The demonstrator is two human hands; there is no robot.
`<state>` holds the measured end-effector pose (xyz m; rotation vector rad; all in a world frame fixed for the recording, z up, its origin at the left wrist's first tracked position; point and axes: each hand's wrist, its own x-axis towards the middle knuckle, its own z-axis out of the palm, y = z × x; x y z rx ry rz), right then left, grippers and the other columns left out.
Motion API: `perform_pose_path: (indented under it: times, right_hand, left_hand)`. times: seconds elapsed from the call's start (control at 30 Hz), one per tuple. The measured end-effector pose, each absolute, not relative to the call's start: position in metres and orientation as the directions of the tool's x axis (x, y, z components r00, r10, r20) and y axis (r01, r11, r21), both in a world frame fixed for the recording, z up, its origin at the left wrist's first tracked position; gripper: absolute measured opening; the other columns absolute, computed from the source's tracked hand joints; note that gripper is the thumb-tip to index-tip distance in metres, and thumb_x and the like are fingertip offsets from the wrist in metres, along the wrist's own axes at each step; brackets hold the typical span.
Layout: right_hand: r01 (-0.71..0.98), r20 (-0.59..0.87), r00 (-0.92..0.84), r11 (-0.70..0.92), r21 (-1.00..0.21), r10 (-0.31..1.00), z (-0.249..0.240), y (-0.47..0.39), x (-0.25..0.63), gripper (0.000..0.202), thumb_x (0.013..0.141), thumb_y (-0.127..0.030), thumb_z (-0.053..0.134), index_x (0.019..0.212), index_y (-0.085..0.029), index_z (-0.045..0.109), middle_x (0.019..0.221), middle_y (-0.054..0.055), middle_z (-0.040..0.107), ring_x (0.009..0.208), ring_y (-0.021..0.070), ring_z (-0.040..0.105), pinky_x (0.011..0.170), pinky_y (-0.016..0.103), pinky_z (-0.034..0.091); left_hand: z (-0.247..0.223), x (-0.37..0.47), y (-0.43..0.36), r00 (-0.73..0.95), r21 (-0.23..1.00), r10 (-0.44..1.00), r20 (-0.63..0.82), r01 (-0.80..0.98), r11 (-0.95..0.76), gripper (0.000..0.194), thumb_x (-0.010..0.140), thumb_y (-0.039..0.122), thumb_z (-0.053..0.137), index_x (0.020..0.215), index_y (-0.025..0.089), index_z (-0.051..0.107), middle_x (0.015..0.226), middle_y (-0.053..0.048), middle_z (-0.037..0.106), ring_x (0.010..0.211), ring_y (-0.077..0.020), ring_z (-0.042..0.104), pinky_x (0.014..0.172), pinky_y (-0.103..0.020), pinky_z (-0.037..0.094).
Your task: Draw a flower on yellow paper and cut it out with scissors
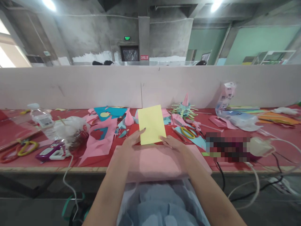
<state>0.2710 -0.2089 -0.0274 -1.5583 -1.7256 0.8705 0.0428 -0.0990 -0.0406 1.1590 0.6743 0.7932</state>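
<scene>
A yellow sheet of paper (152,124) is held up, slightly tilted, between my two hands. My left hand (134,138) grips its lower left edge, thumb on the front. At the lower right corner my right hand (173,142) pinches the sheet. Beneath both hands a pink sheet (157,161) lies at the front of the table and reaches over its edge. Behind the yellow paper are cut pieces in pink and blue, among them a pink paper cone (129,117). Scissors with yellow handles (187,132) lie to the right of my right hand.
On the left are a plastic bottle (41,116), a purple and white device (52,152) with a cable, and more scissors (28,147). A spiky paper piece with a pink cone (184,108) stands at the back. A white partition (94,84) runs behind the red table.
</scene>
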Motion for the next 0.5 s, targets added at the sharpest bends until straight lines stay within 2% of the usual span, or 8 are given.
perform_pose_path:
  times: [0.1,0.2,0.3,0.37,0.5]
  right_hand:
    - [0.578,0.065,-0.077,0.098,-0.81,0.995,-0.028,-0.227,0.272,0.034,0.075,-0.05,0.057,0.062,-0.019,0.06,0.068,0.008,0.065,0.076,0.0215,0.059,0.07,0.031,0.042]
    - [0.595,0.087,-0.071,0.112,-0.796,0.994,-0.029,-0.24,0.273,0.031,0.07,-0.048,0.061,0.077,-0.018,0.066,0.085,0.01,0.068,0.091,0.0243,0.059,0.079,0.031,0.043]
    - [0.629,0.079,-0.069,0.105,-0.771,0.994,-0.027,-0.244,0.273,0.051,0.062,-0.047,0.065,0.1,-0.014,0.066,0.109,0.013,0.064,0.107,0.0273,0.054,0.093,0.033,0.039]
    - [0.677,0.02,-0.08,0.069,-0.733,0.997,-0.024,-0.245,0.274,0.069,0.058,-0.047,0.066,0.116,-0.012,0.061,0.123,0.013,0.057,0.119,0.0293,0.046,0.102,0.035,0.031]
    - [0.715,-0.068,-0.078,0.008,-0.699,0.995,-0.018,-0.245,0.272,0.079,0.062,-0.052,0.06,0.131,-0.014,0.05,0.136,0.009,0.046,0.128,0.0286,0.036,0.106,0.034,0.025]
  left_hand:
    - [-0.044,0.047,-0.102,0.644,0.952,0.761,-0.076,-0.179,0.247,0.047,0.063,0.028,0.079,0.103,0.009,0.065,0.105,-0.016,0.067,0.102,-0.0297,0.061,0.093,-0.039,0.046]
    - [-0.046,0.045,-0.099,0.666,0.948,0.742,-0.078,-0.18,0.262,0.049,0.061,0.021,0.08,0.105,0.009,0.064,0.109,-0.017,0.066,0.105,-0.0307,0.06,0.095,-0.04,0.045]
    - [-0.051,0.043,-0.092,0.679,0.944,0.729,-0.079,-0.183,0.273,0.05,0.061,0.019,0.079,0.107,0.008,0.063,0.111,-0.017,0.064,0.107,-0.0308,0.058,0.097,-0.041,0.043]
    - [-0.055,0.043,-0.087,0.691,0.942,0.718,-0.078,-0.185,0.281,0.05,0.063,0.018,0.079,0.11,0.009,0.062,0.113,-0.017,0.064,0.108,-0.0302,0.058,0.099,-0.042,0.042]
    - [-0.065,0.041,-0.075,0.705,0.929,0.706,-0.064,-0.217,0.301,0.05,0.069,0.021,0.074,0.115,0.011,0.059,0.116,-0.015,0.062,0.11,-0.0285,0.057,0.099,-0.043,0.041]
